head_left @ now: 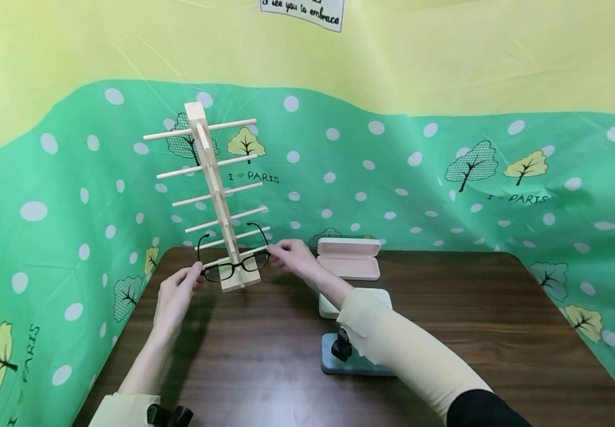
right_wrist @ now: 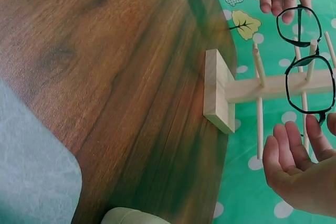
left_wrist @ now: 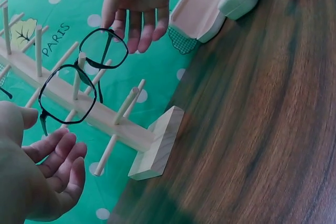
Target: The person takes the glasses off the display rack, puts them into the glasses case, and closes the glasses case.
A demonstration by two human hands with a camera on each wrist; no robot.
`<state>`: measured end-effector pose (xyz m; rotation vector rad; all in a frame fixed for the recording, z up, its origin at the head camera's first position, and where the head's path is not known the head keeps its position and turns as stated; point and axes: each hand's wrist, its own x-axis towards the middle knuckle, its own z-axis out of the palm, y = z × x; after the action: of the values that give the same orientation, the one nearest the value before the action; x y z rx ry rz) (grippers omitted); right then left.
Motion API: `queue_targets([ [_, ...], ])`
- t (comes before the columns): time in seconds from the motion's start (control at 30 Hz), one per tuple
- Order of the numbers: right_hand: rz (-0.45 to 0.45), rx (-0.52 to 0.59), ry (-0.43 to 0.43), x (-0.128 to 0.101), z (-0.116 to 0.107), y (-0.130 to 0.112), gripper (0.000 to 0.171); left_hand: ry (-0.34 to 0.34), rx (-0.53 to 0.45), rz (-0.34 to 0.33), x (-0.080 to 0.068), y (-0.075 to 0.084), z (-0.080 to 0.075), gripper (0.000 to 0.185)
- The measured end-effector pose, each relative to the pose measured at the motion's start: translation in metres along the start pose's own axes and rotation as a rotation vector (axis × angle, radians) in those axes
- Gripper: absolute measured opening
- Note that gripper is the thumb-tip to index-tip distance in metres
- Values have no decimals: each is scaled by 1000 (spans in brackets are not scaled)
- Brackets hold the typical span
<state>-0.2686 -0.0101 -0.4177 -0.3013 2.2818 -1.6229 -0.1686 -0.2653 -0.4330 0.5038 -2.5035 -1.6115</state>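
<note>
- Nearest us, the cream-sleeved right hand [head_left: 292,255] and the bare left hand [head_left: 178,290] each pinch an end of the black-framed glasses [head_left: 232,268], fingers otherwise loosely spread.
- They sit across the lowest pegs of the pale wooden dowel rack [head_left: 216,196], by its base on the dark wooden table [head_left: 446,320].
- A snagged arm could tip that light rack.
- Letting go unevenly could drop them.

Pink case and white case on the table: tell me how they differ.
The pink case stands open with its lid up; the white case looks closed. The pink case sits farther back, near the backdrop; the white case lies nearer the person, partly hidden by the right sleeve. Both are rounded oblong cases resting on the wooden table.
</note>
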Motion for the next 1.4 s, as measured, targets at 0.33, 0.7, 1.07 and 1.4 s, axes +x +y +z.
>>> queue_targets([
  [0.33,19,124,8,-6,2,-2,28,33,-117,57,-7,6,9,45],
  [0.7,-20,183,-20,-17,2,-8,22,161,-109,76,-35,14,11,41],
  [1.07,-59,216,-27,-43,-10,-2,23,255,-145,152,-66,12,31,34],
  [1.4,-79,190,-33,-69,-24,7,23,304,-209,214,-92,10,54,27],
])
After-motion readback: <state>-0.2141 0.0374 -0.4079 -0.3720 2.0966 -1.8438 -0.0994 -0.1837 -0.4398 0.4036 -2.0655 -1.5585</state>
